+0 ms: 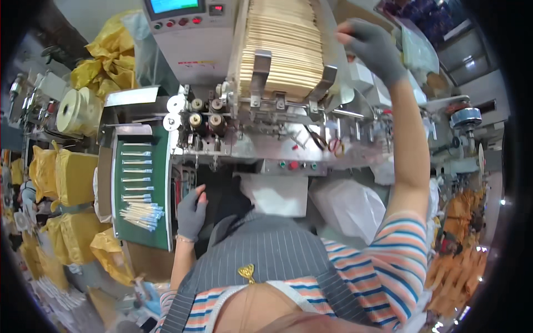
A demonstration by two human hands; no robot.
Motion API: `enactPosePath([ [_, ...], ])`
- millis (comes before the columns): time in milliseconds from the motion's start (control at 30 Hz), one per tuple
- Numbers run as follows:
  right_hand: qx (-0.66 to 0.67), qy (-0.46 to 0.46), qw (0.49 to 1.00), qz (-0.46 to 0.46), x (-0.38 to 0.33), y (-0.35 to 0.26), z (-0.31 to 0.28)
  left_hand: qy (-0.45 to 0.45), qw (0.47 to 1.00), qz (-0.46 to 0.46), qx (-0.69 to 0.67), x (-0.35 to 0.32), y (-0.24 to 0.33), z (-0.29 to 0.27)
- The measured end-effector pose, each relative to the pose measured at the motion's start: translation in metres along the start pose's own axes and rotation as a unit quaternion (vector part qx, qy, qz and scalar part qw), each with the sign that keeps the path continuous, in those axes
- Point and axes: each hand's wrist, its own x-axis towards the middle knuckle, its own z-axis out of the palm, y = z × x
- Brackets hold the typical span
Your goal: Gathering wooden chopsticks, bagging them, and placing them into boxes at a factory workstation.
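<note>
My right hand [377,50], in a grey fingerless glove, is raised at the right side of a tall stack of flat wooden sticks [283,44]. Its fingers are bent but apart, and nothing shows between them. Low on the left, my left hand [192,215], gloved the same way, hangs beside the right edge of a green conveyor belt [161,194]. The left fingers look loosely stretched, with nothing visible in them. Thin wrapped sticks [136,171] lie spaced out along the belt, and a loose heap of them [143,213] sits at its near end.
A machine with metal brackets [261,72], rollers [206,119] and a control box [191,50] stands in front of me. Scissors [335,145] lie on its ledge. Yellow bags [75,177] crowd the left; a white sack [350,208] sits below the machine.
</note>
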Motion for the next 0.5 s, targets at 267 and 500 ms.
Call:
enactPosePath([
  [267, -0.156, -0.337, 0.928, 0.043, 0.075, 0.062, 0.051, -0.043, 0.998, -0.031, 0.042, 0.025, 0.064, -0.037],
  [500, -0.194, -0.365, 0.911, -0.012, 0.073, 0.063, 0.065, 0.033, 0.995, -0.055, 0.072, 0.038, 0.088, -0.037],
])
